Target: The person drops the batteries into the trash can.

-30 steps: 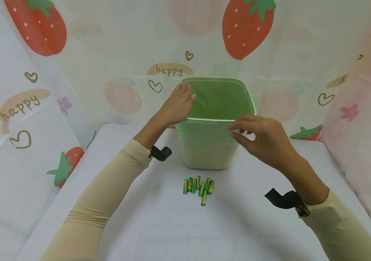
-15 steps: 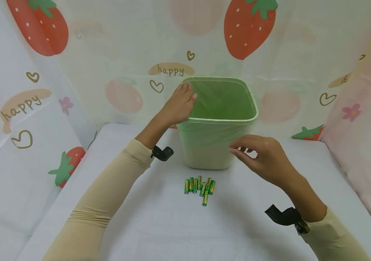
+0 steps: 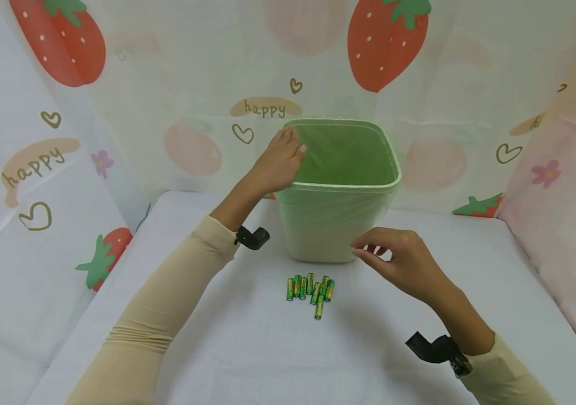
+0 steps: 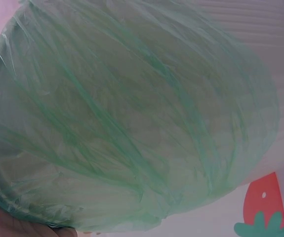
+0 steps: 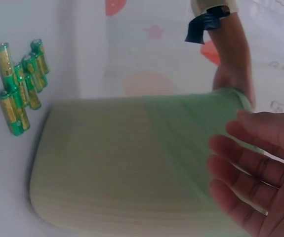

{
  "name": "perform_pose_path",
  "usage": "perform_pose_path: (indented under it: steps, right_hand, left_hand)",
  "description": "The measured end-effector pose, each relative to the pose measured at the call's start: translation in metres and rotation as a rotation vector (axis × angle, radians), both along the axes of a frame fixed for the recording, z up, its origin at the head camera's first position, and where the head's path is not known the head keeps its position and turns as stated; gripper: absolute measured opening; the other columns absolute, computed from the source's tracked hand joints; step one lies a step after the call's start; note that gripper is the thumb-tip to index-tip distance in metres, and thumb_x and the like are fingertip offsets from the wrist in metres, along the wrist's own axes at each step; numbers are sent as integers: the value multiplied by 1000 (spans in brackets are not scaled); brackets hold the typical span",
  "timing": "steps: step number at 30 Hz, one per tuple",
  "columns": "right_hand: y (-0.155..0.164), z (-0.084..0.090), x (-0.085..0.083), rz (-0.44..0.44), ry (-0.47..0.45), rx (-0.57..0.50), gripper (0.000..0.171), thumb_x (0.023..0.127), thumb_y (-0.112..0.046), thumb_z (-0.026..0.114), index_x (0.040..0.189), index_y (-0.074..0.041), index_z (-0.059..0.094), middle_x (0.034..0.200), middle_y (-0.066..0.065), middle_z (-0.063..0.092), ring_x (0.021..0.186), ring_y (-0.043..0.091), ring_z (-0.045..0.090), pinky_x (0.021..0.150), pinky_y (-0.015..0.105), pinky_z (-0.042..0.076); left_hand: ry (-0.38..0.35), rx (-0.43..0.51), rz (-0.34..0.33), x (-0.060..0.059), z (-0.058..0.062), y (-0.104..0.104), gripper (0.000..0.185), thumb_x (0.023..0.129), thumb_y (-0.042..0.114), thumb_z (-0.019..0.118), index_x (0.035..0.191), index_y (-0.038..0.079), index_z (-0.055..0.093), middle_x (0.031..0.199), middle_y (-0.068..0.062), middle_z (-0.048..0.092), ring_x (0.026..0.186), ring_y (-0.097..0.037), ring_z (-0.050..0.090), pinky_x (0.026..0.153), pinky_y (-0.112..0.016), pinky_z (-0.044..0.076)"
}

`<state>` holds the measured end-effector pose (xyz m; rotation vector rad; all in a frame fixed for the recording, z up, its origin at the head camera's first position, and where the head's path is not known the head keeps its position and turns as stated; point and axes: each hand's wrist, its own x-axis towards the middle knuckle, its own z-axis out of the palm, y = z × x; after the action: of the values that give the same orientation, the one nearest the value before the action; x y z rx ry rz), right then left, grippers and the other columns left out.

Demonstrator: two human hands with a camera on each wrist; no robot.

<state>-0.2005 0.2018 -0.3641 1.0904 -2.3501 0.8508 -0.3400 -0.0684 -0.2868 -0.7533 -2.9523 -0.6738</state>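
A pale wastebasket stands upright at the back of the table, lined with a thin green plastic bag folded over its rim. My left hand grips the basket's left rim. Wrinkled bag film over the outer wall fills most of the left wrist view. My right hand hovers by the basket's lower right front, fingers loosely bent and holding nothing. In the right wrist view its fingers are spread before the basket wall. Several green and yellow batteries lie grouped in front of the basket.
A white cloth covers the table. Behind and beside it hang curtains printed with strawberries, hearts and writing. Black straps with mounts sit at both wrists.
My right hand has come away from the basket's right front rim and moved down toward the table. The left hand stays at the rim, and the batteries lie as before.
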Motion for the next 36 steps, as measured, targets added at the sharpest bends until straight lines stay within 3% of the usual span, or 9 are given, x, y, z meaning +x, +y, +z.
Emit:
perform_pose_path:
  steps: [15,23,36]
  right_hand:
    - [-6,-31,-5,-47,-128,68,12,90,-9,78,101,-14,78,95,-8,75,76,3,63,64,27,58]
    - [-10,-56,-10,-60,-192,87,13,89,-9,79,101,-13,79,95,-4,75,76,5,63,63,30,58]
    - [-15,-93,-19,-90,-308,186,16,85,-6,82,101,-9,79,100,-3,75,78,8,64,63,23,53]
  left_hand:
    - [2,8,-10,1,2,0,61,114,31,17,158,-10,4,168,-24,-2,156,-31,-7,125,-33,-5]
    - [5,22,-15,0,0,-1,62,114,31,17,158,-11,6,167,-24,-1,156,-31,-7,125,-33,-5]
    - [8,32,-6,0,-1,-1,63,114,33,17,158,-10,6,168,-23,-1,156,-31,-7,126,-34,-5]
